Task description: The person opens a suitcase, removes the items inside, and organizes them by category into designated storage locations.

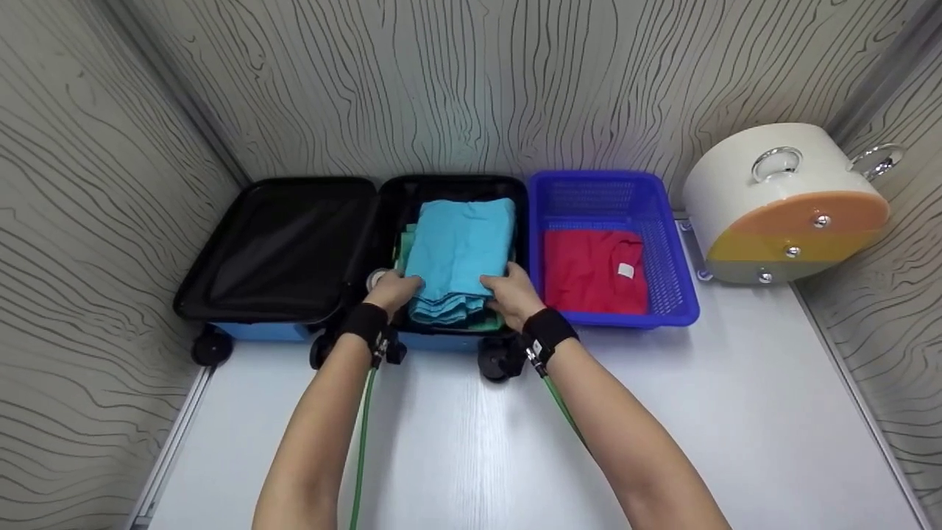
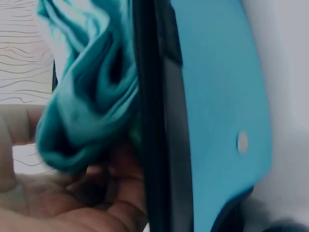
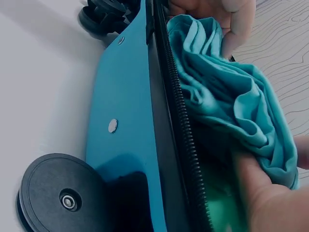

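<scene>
A folded light-blue garment [image 1: 462, 246] lies in the right half of an open blue suitcase [image 1: 434, 342], over a green cloth [image 1: 404, 246]. My left hand [image 1: 394, 291] grips its near left corner, with the thumb on top and the other fingers underneath in the left wrist view. At the near right corner, my right hand [image 1: 515, 296] holds the garment the same way, its fingers [image 3: 251, 174] tucked under the layered folds. The front edge of the stack hangs in loose layers beside the suitcase's zipper [image 3: 186, 130].
The suitcase's other half, with a black lining [image 1: 283, 250], lies open on the left. A blue plastic basket [image 1: 688, 309] holding a folded red garment [image 1: 589, 272] stands to the right. Beyond it is a white rounded drawer box [image 1: 736, 173]. Suitcase wheels [image 1: 494, 362] jut toward me.
</scene>
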A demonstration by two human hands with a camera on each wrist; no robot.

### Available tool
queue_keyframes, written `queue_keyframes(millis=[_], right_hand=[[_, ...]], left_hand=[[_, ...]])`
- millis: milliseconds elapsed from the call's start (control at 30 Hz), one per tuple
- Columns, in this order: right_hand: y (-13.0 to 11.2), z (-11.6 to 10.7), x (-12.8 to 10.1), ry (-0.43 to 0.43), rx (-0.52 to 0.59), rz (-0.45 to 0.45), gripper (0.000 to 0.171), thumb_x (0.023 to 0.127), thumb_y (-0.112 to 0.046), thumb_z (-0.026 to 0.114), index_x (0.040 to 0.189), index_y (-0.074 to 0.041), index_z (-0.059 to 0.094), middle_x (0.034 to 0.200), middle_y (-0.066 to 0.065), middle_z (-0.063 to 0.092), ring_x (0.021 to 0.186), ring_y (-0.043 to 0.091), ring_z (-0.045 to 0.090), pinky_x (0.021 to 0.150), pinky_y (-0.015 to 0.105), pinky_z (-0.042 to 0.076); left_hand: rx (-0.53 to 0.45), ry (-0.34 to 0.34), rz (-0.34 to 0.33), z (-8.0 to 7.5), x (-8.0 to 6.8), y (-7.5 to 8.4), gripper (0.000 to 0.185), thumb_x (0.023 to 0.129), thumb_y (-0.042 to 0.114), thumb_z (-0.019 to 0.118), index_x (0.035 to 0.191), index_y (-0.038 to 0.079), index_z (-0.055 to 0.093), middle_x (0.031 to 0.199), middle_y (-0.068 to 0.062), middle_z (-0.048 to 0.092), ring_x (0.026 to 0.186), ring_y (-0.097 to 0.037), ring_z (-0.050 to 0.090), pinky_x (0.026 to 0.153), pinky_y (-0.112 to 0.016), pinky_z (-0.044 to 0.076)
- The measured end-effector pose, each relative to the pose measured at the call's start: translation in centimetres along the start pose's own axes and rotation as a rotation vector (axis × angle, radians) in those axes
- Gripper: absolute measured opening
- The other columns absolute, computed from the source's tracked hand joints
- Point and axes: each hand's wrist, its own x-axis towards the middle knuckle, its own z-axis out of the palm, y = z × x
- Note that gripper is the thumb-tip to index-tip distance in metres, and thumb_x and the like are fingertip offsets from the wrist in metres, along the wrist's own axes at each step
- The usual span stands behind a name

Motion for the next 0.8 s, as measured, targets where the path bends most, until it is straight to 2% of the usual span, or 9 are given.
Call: queue_keyframes(millis=[67,100,233,367,500,567,633,700,800], right_hand=[[-0.1,-0.1,0.0,0.015,0.012,0.003,0.078,0.104,-0.004,0.055,0.163,-0.002,0.005,0.162,0.022,0.024,0.147,0.035,0.032,0.116,0.049,0.033],[-0.2,-0.2,-0.1,0.024,0.023,0.007,0.080,0.103,-0.003,0.055,0.164,-0.003,0.003,0.164,0.021,0.021,0.148,0.034,0.030,0.116,0.049,0.033],[-0.4,-0.6,-0.1,0.048,0.085,0.025,0.087,0.101,0.000,0.056,0.164,-0.005,-0.003,0.168,0.019,0.011,0.151,0.032,0.021,0.117,0.048,0.031],[-0.5,-0.9,-0.1,0.034,0.116,0.016,0.087,0.100,0.003,0.054,0.164,-0.005,-0.005,0.168,0.020,0.008,0.151,0.032,0.019,0.118,0.050,0.028],[-0.4,-1.0,-0.3,0.029,-0.003,-0.006,0.086,0.100,0.001,0.054,0.164,-0.005,-0.003,0.168,0.020,0.008,0.150,0.033,0.023,0.117,0.051,0.031],[-0.2,-1.1,-0.4,0.036,-0.098,-0.026,0.086,0.099,-0.001,0.055,0.164,-0.005,0.000,0.168,0.020,0.008,0.140,0.033,0.036,0.114,0.050,0.036],[-0.1,-1.2,-0.5,0.054,-0.200,-0.051,0.085,0.097,-0.002,0.056,0.164,-0.005,0.004,0.169,0.018,0.009,0.128,0.030,0.044,0.109,0.046,0.040],[0.0,-1.3,-0.6,0.065,-0.275,-0.076,0.084,0.096,-0.002,0.057,0.165,-0.005,0.007,0.169,0.017,0.012,0.113,0.028,0.047,0.103,0.042,0.042],[0.1,-1.6,-0.7,0.071,-0.333,-0.113,0.082,0.096,-0.002,0.055,0.165,-0.006,0.009,0.169,0.014,0.012,0.121,0.026,0.042,0.099,0.038,0.038]], left_hand=[[-0.088,-0.011,-0.022,0.1,-0.2,0.3,0.077,0.104,0.026,0.052,0.164,0.004,0.010,0.168,-0.020,0.012,0.149,-0.033,0.026,0.117,-0.044,0.030],[-0.139,-0.010,-0.035,0.2,-0.2,0.4,0.079,0.103,0.026,0.053,0.165,0.007,0.008,0.169,-0.019,0.010,0.151,-0.033,0.022,0.118,-0.046,0.029],[-0.356,0.002,-0.074,0.5,0.0,0.9,0.081,0.103,0.024,0.056,0.166,0.013,0.007,0.164,-0.015,0.019,0.133,-0.030,0.040,0.107,-0.044,0.040],[-0.492,-0.011,-0.088,0.9,0.2,1.0,0.077,0.103,0.019,0.057,0.164,0.012,0.012,0.142,-0.015,0.035,0.102,-0.026,0.048,0.087,-0.040,0.045],[-0.452,0.008,-0.072,0.9,0.0,0.9,0.074,0.101,0.013,0.058,0.162,0.006,0.017,0.150,-0.019,0.034,0.103,-0.024,0.048,0.084,-0.036,0.045],[-0.387,0.028,-0.051,0.9,-0.2,0.9,0.075,0.101,0.011,0.059,0.163,0.004,0.018,0.153,-0.018,0.034,0.099,-0.022,0.047,0.081,-0.033,0.044],[-0.321,0.040,-0.017,0.9,-0.5,1.1,0.076,0.101,0.011,0.059,0.164,0.007,0.017,0.137,-0.015,0.049,0.085,-0.018,0.047,0.074,-0.030,0.042],[-0.275,0.043,0.029,0.9,-0.8,1.3,0.070,0.101,0.010,0.058,0.163,0.008,0.024,0.104,-0.010,0.054,0.067,-0.016,0.040,0.065,-0.029,0.037],[-0.236,0.045,0.105,1.1,-1.2,1.8,0.062,0.103,0.010,0.056,0.160,0.009,0.033,0.095,-0.004,0.052,0.064,-0.014,0.039,0.065,-0.029,0.037]])
